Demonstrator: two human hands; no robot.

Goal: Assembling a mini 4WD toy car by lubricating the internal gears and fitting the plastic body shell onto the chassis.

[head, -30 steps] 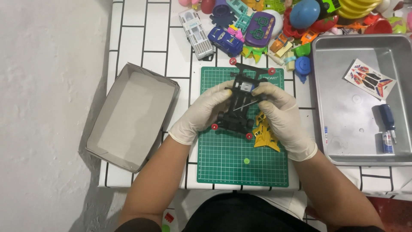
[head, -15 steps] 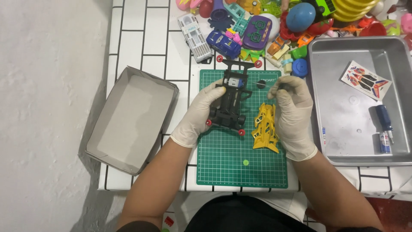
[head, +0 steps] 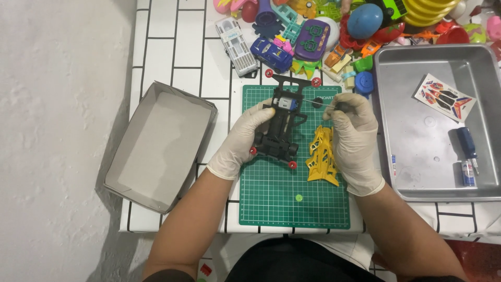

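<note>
white latex gloves cover both hands over the green gridded cutting mat (head: 271,203) on the white tiled table (head: 177,47). left hand (head: 241,140) is curled around the side of the black plastic toy car chassis with small red rollers (head: 281,128), which lies on the mat's upper part. right hand (head: 354,137) pinches a thin metal screwdriver (head: 318,102), its tip at the chassis's top end. yellow plastic car body shell (head: 322,155) lies on the mat between chassis and right hand. grey cardboard box (head: 156,149) sits left, metal baking tray (head: 417,172) right.
</note>
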